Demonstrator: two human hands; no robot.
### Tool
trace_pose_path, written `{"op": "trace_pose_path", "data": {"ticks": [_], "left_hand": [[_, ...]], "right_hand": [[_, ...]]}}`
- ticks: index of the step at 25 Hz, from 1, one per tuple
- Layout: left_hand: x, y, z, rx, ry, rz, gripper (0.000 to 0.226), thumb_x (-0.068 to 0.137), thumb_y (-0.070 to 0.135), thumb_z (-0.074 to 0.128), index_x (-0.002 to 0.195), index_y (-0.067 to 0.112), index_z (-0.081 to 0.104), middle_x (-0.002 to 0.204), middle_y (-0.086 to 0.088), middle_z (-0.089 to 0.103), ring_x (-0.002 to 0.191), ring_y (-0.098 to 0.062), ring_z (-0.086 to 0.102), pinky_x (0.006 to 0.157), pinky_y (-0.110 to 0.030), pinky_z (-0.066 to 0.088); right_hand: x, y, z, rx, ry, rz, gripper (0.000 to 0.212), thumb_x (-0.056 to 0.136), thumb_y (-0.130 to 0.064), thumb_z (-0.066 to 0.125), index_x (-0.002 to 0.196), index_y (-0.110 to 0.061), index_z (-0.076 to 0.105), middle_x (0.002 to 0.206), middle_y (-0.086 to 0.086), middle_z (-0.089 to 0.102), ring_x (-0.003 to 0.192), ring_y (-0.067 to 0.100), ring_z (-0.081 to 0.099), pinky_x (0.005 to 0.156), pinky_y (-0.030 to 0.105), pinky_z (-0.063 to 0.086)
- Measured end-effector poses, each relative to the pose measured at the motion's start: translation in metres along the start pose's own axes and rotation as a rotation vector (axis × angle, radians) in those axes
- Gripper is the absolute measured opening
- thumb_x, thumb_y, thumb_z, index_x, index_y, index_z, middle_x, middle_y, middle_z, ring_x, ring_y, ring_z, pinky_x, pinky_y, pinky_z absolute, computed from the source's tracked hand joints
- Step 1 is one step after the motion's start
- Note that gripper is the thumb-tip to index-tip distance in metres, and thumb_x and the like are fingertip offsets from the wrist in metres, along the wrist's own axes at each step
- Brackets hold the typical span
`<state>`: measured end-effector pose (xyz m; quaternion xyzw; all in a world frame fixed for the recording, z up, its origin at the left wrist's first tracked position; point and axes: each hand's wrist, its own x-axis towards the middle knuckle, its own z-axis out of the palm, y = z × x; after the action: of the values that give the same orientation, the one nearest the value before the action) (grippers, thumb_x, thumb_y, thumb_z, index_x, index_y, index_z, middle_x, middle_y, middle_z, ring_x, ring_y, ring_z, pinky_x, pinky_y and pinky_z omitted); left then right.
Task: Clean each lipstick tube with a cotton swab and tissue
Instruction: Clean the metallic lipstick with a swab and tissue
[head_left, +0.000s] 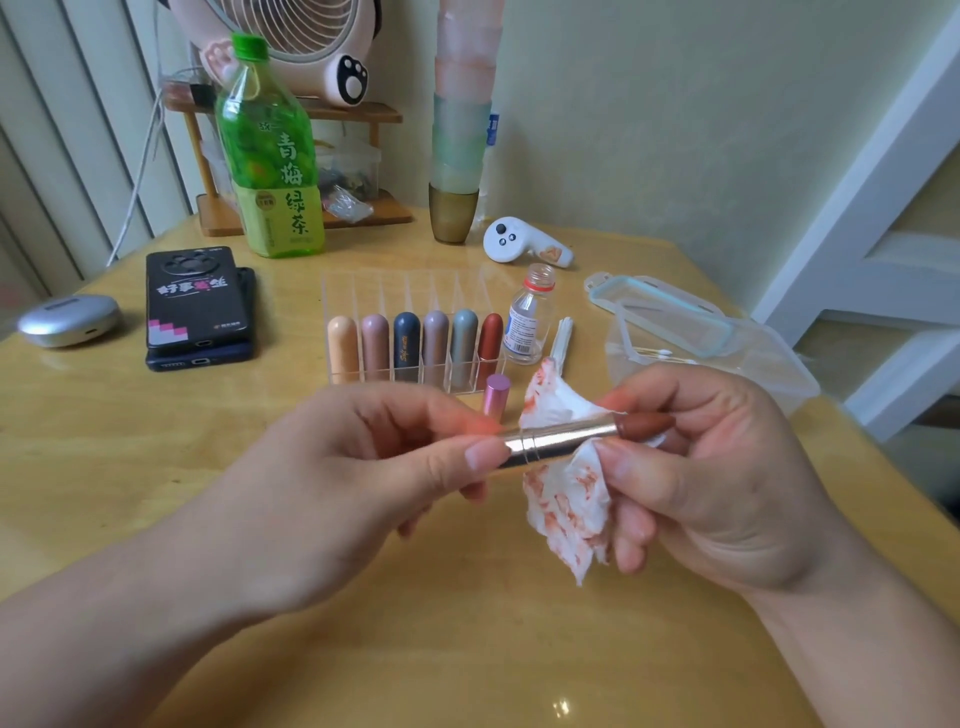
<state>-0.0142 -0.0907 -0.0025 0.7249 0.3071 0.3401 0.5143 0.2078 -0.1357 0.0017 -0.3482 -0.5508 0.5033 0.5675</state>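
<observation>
Lipstick tube (563, 439) base hidden by left fingers (457, 431).

Table (130, 467) layout: green tea bottle (270, 156) at 11 o'clock; two stacked phones (200, 306) at 10 o'clock; silver case (67, 319) at 9 o'clock; white controller (519, 241) at 12 o'clock.

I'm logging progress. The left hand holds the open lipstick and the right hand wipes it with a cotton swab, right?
Not quite: in the head view the right hand presses a red-stained tissue, not a cotton swab, against the lipstick. The left hand does hold the open lipstick.
</observation>
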Motion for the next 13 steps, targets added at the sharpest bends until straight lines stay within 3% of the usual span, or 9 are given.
{"op": "trace_pose_path", "data": {"ticks": [3, 6, 8, 13], "left_hand": [[0.0003, 0.0028, -0.0016, -0.105, 0.056, -0.008, 0.027, 0.066, 0.033, 0.089, 0.086, 0.018, 0.078, 0.077, -0.002, 0.075, 0.066, -0.008, 0.064, 0.064, -0.015, 0.05], [-0.006, 0.003, 0.0001, 0.089, -0.018, 0.023, 0.043, 0.077, 0.061, 0.065, 0.088, 0.02, 0.074, 0.072, -0.013, 0.065, 0.064, -0.027, 0.056, 0.058, -0.027, 0.043], [-0.0064, 0.0019, 0.001, 0.183, -0.047, 0.035, 0.045, 0.081, 0.065, 0.057, 0.091, 0.024, 0.072, 0.074, -0.013, 0.062, 0.071, -0.034, 0.054, 0.061, -0.036, 0.042], [-0.0065, -0.0037, 0.0029, 0.25, 0.183, 0.155, 0.028, 0.063, 0.05, 0.081, 0.083, 0.031, 0.072, 0.075, 0.005, 0.066, 0.07, -0.017, 0.06, 0.068, -0.031, 0.05]], "right_hand": [[-0.0002, -0.0022, 0.0022, -0.001, 0.042, -0.004, 0.014, 0.058, -0.01, 0.078, 0.07, -0.014, 0.071, 0.046, 0.012, 0.057, 0.026, 0.019, 0.052, 0.036, 0.026, 0.049], [-0.0004, -0.0034, 0.0012, -0.006, -0.008, 0.002, 0.014, 0.062, -0.012, 0.078, 0.073, -0.013, 0.07, 0.041, 0.009, 0.057, 0.027, 0.018, 0.054, 0.036, 0.027, 0.049], [-0.0001, -0.0023, -0.0006, 0.003, -0.027, 0.01, 0.018, 0.062, -0.016, 0.083, 0.075, -0.013, 0.07, 0.046, 0.009, 0.059, 0.029, 0.018, 0.056, 0.037, 0.029, 0.05], [-0.0015, 0.0001, 0.0037, 0.019, 0.017, -0.001, 0.018, 0.057, -0.012, 0.081, 0.072, -0.012, 0.07, 0.042, 0.013, 0.054, 0.027, 0.018, 0.053, 0.038, 0.025, 0.05]]}}
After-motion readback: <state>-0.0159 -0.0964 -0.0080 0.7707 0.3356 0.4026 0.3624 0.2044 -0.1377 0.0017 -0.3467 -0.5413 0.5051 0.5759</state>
